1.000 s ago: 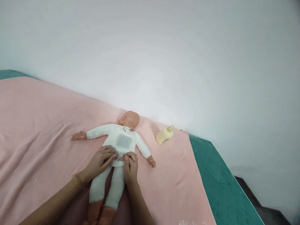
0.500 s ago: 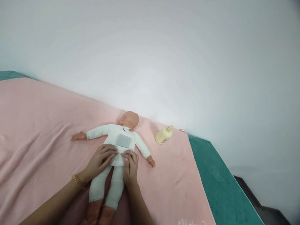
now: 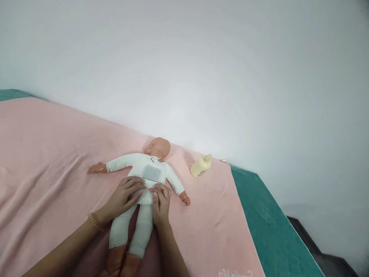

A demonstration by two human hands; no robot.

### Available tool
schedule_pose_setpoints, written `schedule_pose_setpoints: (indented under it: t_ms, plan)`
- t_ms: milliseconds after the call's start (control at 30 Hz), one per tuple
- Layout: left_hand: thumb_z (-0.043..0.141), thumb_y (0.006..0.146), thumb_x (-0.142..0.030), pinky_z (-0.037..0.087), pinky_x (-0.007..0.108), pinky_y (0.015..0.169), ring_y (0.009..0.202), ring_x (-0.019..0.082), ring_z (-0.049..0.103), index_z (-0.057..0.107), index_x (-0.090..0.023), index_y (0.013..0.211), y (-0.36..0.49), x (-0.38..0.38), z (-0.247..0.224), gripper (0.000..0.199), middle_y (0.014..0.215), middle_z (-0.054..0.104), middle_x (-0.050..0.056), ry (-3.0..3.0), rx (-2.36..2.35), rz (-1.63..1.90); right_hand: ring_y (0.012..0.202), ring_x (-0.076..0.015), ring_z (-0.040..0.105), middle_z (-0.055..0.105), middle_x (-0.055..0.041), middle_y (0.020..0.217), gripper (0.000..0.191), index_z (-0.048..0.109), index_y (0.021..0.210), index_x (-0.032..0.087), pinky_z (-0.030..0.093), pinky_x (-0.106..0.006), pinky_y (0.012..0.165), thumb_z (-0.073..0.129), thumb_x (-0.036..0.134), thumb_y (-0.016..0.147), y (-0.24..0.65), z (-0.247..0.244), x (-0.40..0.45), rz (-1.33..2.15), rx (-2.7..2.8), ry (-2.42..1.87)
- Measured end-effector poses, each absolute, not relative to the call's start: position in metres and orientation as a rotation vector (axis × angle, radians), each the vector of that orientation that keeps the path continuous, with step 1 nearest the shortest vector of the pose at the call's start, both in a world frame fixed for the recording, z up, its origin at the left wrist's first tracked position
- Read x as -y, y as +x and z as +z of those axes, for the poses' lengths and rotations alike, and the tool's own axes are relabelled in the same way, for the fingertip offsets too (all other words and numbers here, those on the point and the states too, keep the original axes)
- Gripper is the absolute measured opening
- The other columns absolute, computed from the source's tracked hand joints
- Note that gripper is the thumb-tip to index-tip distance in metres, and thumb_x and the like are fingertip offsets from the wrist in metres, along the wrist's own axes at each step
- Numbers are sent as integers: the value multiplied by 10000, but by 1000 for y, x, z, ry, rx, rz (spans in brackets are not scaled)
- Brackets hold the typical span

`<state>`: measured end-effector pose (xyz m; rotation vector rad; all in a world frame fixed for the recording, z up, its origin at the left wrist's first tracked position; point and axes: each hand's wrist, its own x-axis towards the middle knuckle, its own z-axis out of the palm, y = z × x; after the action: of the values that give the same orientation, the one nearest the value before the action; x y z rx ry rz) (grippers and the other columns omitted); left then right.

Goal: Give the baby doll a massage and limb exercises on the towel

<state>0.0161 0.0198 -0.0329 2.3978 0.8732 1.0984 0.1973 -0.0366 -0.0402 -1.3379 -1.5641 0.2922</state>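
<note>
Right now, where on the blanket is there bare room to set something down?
Bare pink blanket stretches left of the doll and left forearm, though creased. On the right, another patch lies between the right forearm, the bottle and the green sheet. It's crowded at the doll's waist, where the left hand and right hand nearly meet.

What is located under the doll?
The doll lies on a pink cloth, which shows on both sides. The part directly beneath the doll is covered and cannot be seen.

A doll (image 3: 146, 198) with a soft white cloth body and smooth tan plastic head (image 3: 160, 147) lies flat toward 7 o'clock. Its head points to 1, arms (image 3: 122, 161) to 9 and 4, legs (image 3: 143, 230) to 7.
</note>
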Motion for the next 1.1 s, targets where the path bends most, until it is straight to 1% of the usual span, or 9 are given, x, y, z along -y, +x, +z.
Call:
schedule_pose_setpoints:
  t_ms: [100,233,333,467,600,700,800,900,1100]
  plan:
    - [482,932,-260,384,407,968,1141,241,510,652,-233,1095,17,-25,-28,236,1145,639,64,2465,-839,1071,1132,-228,523,605,-92,1113,417,712,999,229,340,-450,1049,334,404,1000,200,-39,31,275,1567,-1344]
    - [472,939,-288,406,384,916,1070,227,546,656,-226,1060,20,-33,-24,229,1100,655,58,2457,-837,1020,1067,-207,551,613,-70,1005,422,718,973,232,292,-450,1096,333,403,1005,201,-36,21,337,1551,-1364]
    - [473,942,-314,414,374,901,1034,219,559,663,-228,1025,22,-36,-22,224,1077,662,49,2428,-834,973,988,-200,567,617,-56,928,420,727,930,235,336,-432,1053,343,388,1006,200,-36,17,393,1528,-1376]
    - [484,938,-342,420,377,898,995,218,571,675,-225,982,23,-41,-20,229,1031,672,49,2407,-820,941,958,-205,569,613,-59,912,368,731,889,229,367,-427,1018,404,367,985,200,-37,14,426,1510,-1380]
    - [438,966,-349,443,356,853,912,200,586,671,-204,908,24,-48,-14,280,945,678,50,2296,-797,983,912,-206,583,619,-64,883,320,724,802,214,454,-373,894,479,359,947,204,-31,7,463,1473,-1352]
    - [434,966,-365,443,371,858,917,211,585,666,-200,885,29,-56,-6,296,936,676,52,2240,-872,1068,902,-200,598,616,-70,885,331,722,808,198,483,-337,841,474,368,946,209,-21,-5,451,1427,-1323]
    - [448,955,-376,423,404,931,1026,234,568,670,-195,962,37,-68,1,286,1037,671,67,2256,-930,1101,957,-200,595,633,-74,935,321,711,868,193,471,-336,882,455,368,955,211,-12,-23,421,1429,-1313]
    - [456,953,-377,406,415,975,1096,236,550,650,-194,1079,45,-80,5,296,1123,666,70,2297,-929,1033,977,-204,584,664,-69,952,311,692,909,195,448,-343,904,434,358,966,209,-9,-38,393,1470,-1321]
    - [427,963,-408,424,428,931,1033,243,575,666,-197,1047,50,-87,-1,330,1070,691,70,2330,-961,963,885,-226,567,679,-80,874,370,673,849,190,422,-363,838,364,338,989,204,-20,-48,308,1524,-1425]
